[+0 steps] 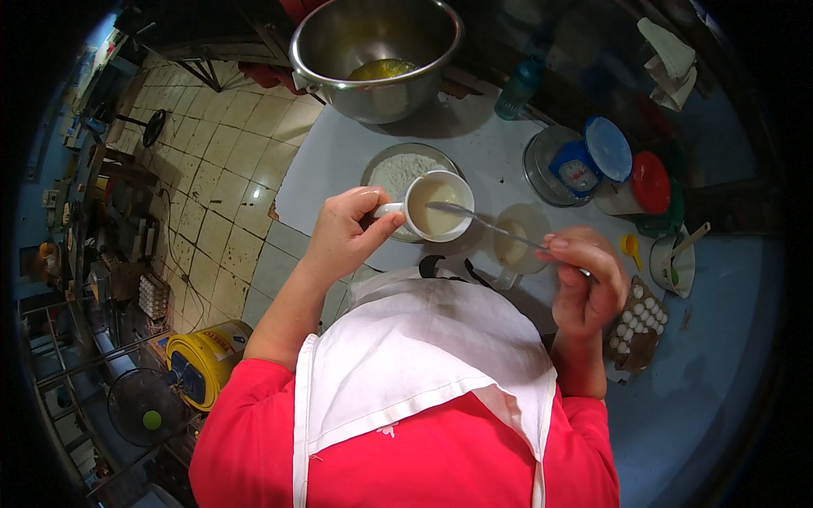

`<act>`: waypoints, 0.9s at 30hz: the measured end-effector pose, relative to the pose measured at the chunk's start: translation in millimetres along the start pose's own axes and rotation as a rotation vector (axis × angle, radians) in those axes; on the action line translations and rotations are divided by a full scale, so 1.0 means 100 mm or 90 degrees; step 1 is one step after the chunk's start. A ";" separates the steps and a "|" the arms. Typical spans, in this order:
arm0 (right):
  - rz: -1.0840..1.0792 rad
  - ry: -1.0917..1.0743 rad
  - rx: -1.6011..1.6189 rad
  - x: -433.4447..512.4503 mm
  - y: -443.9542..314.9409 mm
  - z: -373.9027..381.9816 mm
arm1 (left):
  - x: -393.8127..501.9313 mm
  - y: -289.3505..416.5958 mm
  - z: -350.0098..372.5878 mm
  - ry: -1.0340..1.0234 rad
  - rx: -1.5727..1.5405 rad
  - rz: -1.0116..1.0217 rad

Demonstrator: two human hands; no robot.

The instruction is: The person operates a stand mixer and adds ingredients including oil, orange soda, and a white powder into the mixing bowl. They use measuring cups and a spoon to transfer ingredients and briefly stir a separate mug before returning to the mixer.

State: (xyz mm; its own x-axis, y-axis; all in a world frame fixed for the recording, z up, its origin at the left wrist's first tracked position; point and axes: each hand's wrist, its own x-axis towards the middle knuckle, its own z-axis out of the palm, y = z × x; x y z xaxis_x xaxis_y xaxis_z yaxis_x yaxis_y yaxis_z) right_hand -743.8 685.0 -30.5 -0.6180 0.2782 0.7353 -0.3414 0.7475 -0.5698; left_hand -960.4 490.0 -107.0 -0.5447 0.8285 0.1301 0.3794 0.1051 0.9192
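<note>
My left hand (352, 232) grips the handle of a white mug (416, 222) that holds a pale, milky liquid (432, 219). With its fingers pinched on the handle end, my right hand (587, 279) holds a metal spoon (502, 233). The spoon's bowl is over the mug's opening; whether it touches the liquid I cannot tell. Partly behind the mug is a round bowl of white powder (403, 168). Below the spoon stands a translucent measuring jug (530, 222) with some pale contents.
A large steel mixing bowl (381, 101) with yellow liquid stands at the table's far end. To the right are a blue kitchen scale (575, 171), a red-lidded tub (651, 182), a yellow scoop (630, 247), a white pot (683, 270) and an egg tray (641, 317). A teal bottle (519, 89) stands behind.
</note>
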 end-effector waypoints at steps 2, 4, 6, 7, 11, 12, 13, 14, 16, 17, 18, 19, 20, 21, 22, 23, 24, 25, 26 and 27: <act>-0.002 0.025 0.014 -0.01 0.00 -0.02 | 0.00 0.00 0.00 0.000 0.001 0.004; -0.010 0.049 0.024 -0.03 0.02 -0.05 | 0.00 0.00 0.00 0.000 0.001 0.010; 0.003 0.086 0.062 -0.06 0.03 -0.04 | 0.01 0.00 -0.01 -0.002 0.004 0.011; 0.009 0.104 0.074 -0.08 0.04 -0.04 | 0.01 0.01 -0.01 -0.002 0.006 0.011; 0.149 0.149 0.045 -0.12 0.08 -0.08 | 0.02 0.11 -0.06 -0.016 -0.004 0.010; 0.180 0.178 0.101 -0.11 0.10 -0.11 | 0.03 0.16 -0.08 -0.024 -0.007 0.014; 0.210 0.203 0.166 -0.10 0.13 -0.14 | 0.04 0.22 -0.12 -0.031 -0.010 0.017; 0.232 0.225 0.225 -0.08 0.13 -0.21 | 0.04 0.30 -0.16 -0.043 -0.015 0.020; 0.262 0.261 0.360 -0.01 0.11 -0.39 | 0.05 0.47 -0.27 -0.067 -0.025 0.026; 0.261 0.257 0.422 0.03 0.10 -0.48 | 0.06 0.57 -0.34 -0.089 -0.026 0.034; 0.250 0.251 0.484 0.07 0.10 -0.57 | 0.07 0.67 -0.42 -0.111 -0.027 0.043; 0.240 0.243 0.545 0.11 0.08 -0.65 | 0.08 0.77 -0.49 -0.133 -0.027 0.051; 0.241 0.254 0.570 0.14 0.05 -0.74 | 0.09 0.87 -0.53 -0.146 -0.041 0.083; 0.242 0.266 0.594 0.16 0.01 -0.81 | 0.11 0.96 -0.57 -0.160 -0.053 0.116; 0.235 0.263 0.627 0.19 -0.01 -0.88 | 0.12 1.05 -0.61 -0.174 -0.066 0.149; 0.210 0.225 0.573 0.22 -0.03 -0.95 | 0.14 1.14 -0.65 -0.179 -0.065 0.179; 0.199 0.239 0.558 0.22 -0.05 -0.98 | 0.14 1.23 -0.68 -0.185 -0.063 0.209; 0.187 0.253 0.542 0.22 -0.07 -1.02 | 0.15 1.31 -0.71 -0.191 -0.062 0.240; 0.173 0.262 0.533 0.21 -0.08 -1.05 | 0.18 1.37 -0.72 -0.194 -0.069 0.282; 0.159 0.258 0.496 0.21 -0.09 -1.08 | 0.21 1.43 -0.72 -0.198 -0.075 0.323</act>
State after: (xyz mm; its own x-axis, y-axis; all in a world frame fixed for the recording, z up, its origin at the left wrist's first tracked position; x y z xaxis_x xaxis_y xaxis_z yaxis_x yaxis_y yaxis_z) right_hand -676.9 749.3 29.4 -0.4923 0.6779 0.5459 -0.7037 0.0591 -0.7080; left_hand -971.6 482.4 53.7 -0.0666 0.8832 0.4642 0.4394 -0.3917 0.8084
